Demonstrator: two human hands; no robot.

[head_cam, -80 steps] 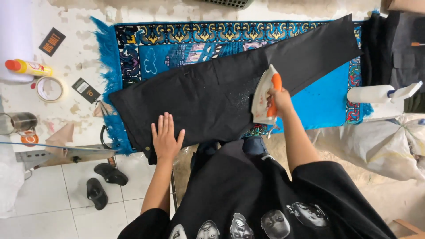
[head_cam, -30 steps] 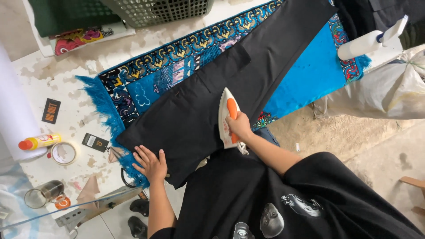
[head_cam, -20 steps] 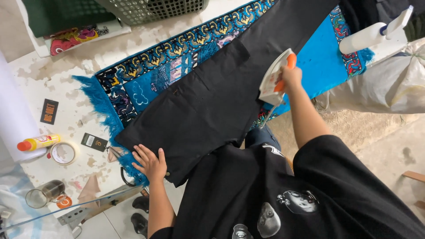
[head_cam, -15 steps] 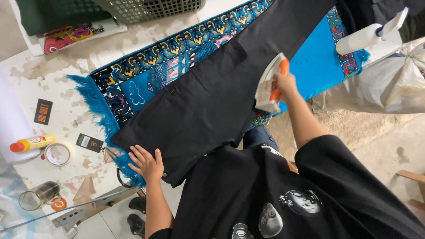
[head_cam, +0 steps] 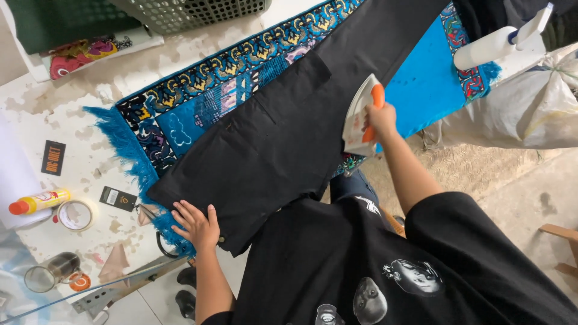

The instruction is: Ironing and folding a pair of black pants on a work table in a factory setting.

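I see my right hand [head_cam: 380,120] clenched around the orange handle of a white iron [head_cam: 359,114], which sits tilted on its edge over the black trousers [head_cam: 283,132], near their lower edge. The trousers lie spread out flat and slantwise across a blue patterned rug [head_cam: 198,108] that covers the table [head_cam: 78,144]. My left hand [head_cam: 195,224] rests flat on the near corner of the trousers at the waistband end, fingers [head_cam: 180,210] released and spread, pressing the cloth down right beside the rug's blue fringe. The two hands are well apart, one at each end of the near edge.

On the bare part of the table to the left lie two small dark cards [head_cam: 117,197], a yellow bottle with an orange cap [head_cam: 37,201] and, just beside it, a roll of tape [head_cam: 74,215]. A metal mug [head_cam: 49,274] stands nearer the corner. At the far right a white spray bottle [head_cam: 503,43] rests above a pale sack [head_cam: 524,111]. A grey plastic basket [head_cam: 198,11] sits at the top edge.
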